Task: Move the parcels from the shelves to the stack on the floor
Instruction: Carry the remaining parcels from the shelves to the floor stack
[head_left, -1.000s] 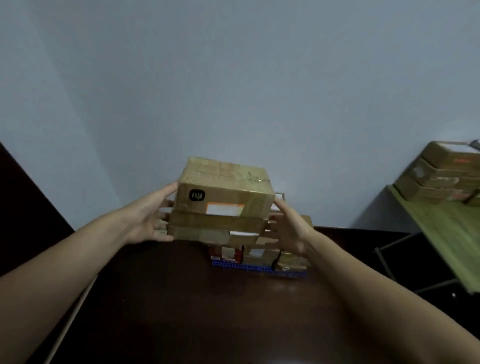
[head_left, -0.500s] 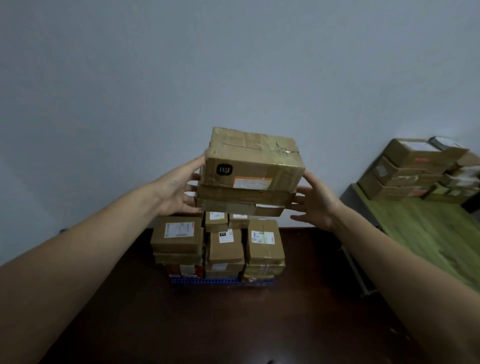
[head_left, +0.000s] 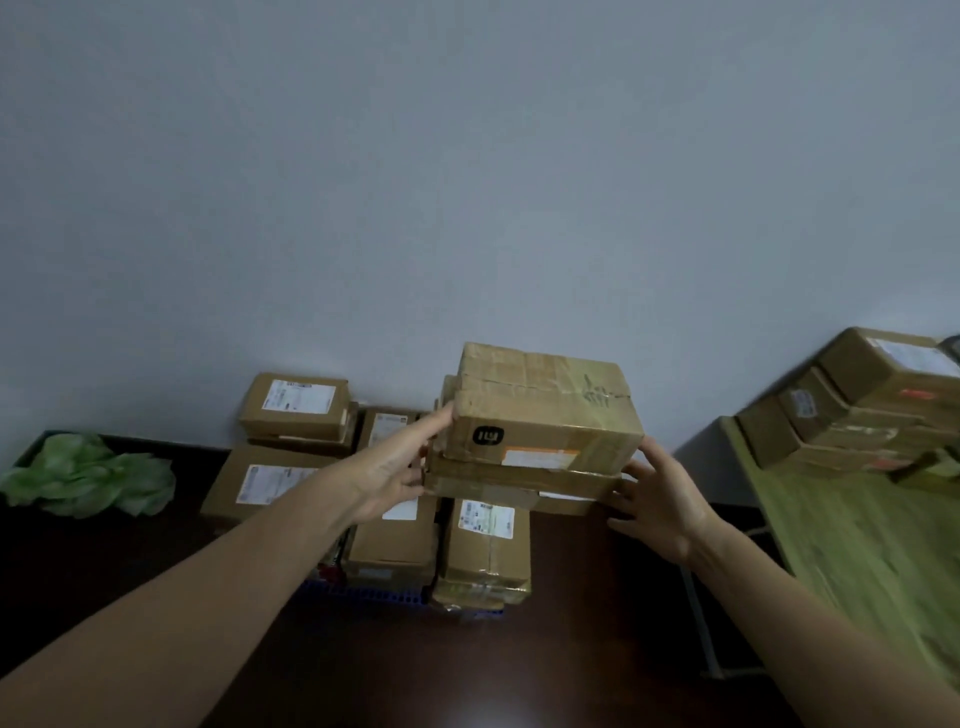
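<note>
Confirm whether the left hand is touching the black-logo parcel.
Touching. The head view shows the left hand pressed against the left end of the black-logo parcel.

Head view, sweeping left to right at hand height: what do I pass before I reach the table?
green crumpled sheet → labelled parcel on the left top of the floor stack → left hand → two carried parcels → right hand → piled parcels on the green table.
</note>
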